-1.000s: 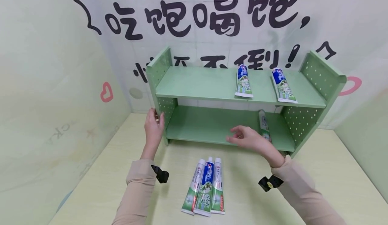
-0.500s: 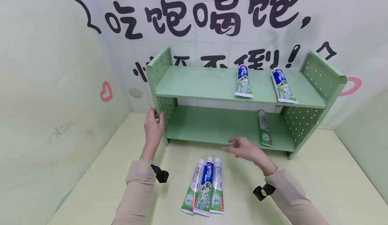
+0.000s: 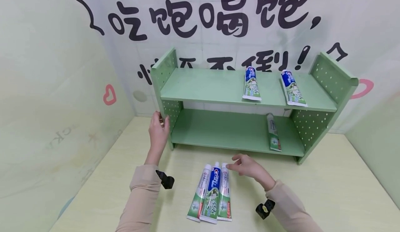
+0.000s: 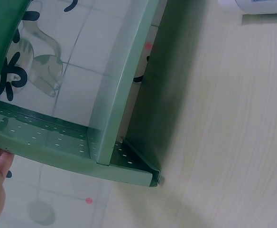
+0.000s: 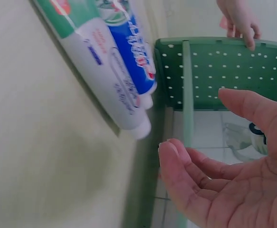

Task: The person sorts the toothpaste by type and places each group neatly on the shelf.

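Note:
My left hand (image 3: 158, 129) grips the left side panel of a green two-tier shelf (image 3: 215, 126), its thumb on one face and the fingers behind the edge. In the right wrist view, that hand's fingertips reach over the panel's edge. My right hand (image 3: 250, 167) has thumb and fingers apart around bare air, right by the cap of a white-and-green toothpaste tube (image 3: 225, 193). A blue-and-green toothpaste tube (image 3: 212, 193) and another white-and-green tube (image 3: 199, 193) lie close beside it on the table, caps towards the shelf.
On the upper tier lie two blue-and-green toothpaste tubes, one nearer the middle (image 3: 251, 84) and one to the right (image 3: 293, 88). A white-and-green tube (image 3: 273, 133) lies on the lower tier's right part. Behind the shelf stands a printed wall (image 3: 200, 48).
My right hand has moved away from the shelf's lower tier, down and left to the tubes on the table. The left hand has stayed on the side panel.

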### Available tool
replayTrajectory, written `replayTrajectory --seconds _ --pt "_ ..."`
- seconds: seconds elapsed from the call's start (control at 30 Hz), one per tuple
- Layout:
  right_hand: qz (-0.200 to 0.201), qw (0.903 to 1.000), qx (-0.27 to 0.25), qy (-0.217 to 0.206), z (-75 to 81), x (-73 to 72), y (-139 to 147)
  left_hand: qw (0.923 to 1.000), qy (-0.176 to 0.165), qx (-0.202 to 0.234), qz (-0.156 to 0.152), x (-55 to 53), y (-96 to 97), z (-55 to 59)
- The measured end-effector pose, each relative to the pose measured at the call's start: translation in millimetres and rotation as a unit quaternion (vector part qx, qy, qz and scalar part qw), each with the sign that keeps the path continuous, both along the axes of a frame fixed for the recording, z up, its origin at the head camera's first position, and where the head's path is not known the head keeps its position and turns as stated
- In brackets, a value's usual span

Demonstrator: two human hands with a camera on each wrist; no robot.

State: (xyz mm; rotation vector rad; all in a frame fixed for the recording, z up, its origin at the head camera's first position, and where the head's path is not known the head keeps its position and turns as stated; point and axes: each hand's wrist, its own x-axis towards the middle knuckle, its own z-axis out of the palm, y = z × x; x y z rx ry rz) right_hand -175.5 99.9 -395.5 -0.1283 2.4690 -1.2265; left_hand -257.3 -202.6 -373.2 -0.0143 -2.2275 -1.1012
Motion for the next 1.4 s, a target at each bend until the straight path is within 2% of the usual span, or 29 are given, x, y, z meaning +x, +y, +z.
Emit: replayTrajectory --seconds 0.17,0.67,0.87,1.07,1.23,1.4 --pt "-0.007 0.9999 -0.003 -0.007 -11.7 3.9 -6 1.0000 -0.003 0.004 0.000 -0.9 0.8 -0.7" --pt "-0.012 0.9992 -0.008 -0.038 -32.8 10.6 -16 1.0000 -0.004 0.000 -0.002 -0.5 -0.2 -0.8" --pt "-0.011 0.9997 -0.005 -0.020 -44.3 15.9 -21 1.0000 -0.003 0.002 -0.004 -0.8 -0.2 -2.1" --pt "-0.011 0.9985 -0.052 -0.016 -52.1 21.1 -26 1.0000 -0.004 0.004 -0.001 -0.4 -0.5 -3.0" --pt "-0.013 0.9970 -0.076 -0.011 -53.5 23.4 -29 1.0000 0.008 -0.001 0.001 -0.8 0.0 -2.5" --pt "-0.016 0.9976 -0.067 0.002 -52.7 25.9 -31 0.9999 0.012 -0.004 0.004 -1.2 0.7 -2.6"
